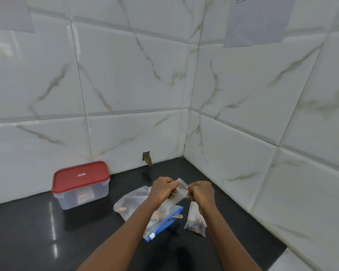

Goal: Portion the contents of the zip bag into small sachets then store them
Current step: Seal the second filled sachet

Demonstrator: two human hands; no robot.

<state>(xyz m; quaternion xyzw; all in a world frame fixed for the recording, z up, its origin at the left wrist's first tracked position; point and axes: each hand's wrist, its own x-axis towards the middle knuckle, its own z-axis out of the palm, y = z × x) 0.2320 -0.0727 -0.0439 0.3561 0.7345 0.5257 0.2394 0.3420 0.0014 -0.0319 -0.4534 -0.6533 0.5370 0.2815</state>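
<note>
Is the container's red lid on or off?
On. The red lid sits flat on the clear container, covering its whole rim.

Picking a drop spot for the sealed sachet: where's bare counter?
Bare: counter in front and left of the red-lidded container; back corner near the wall hole. Crowded: centre, zip bag, clear bags, filled sachet.
</note>
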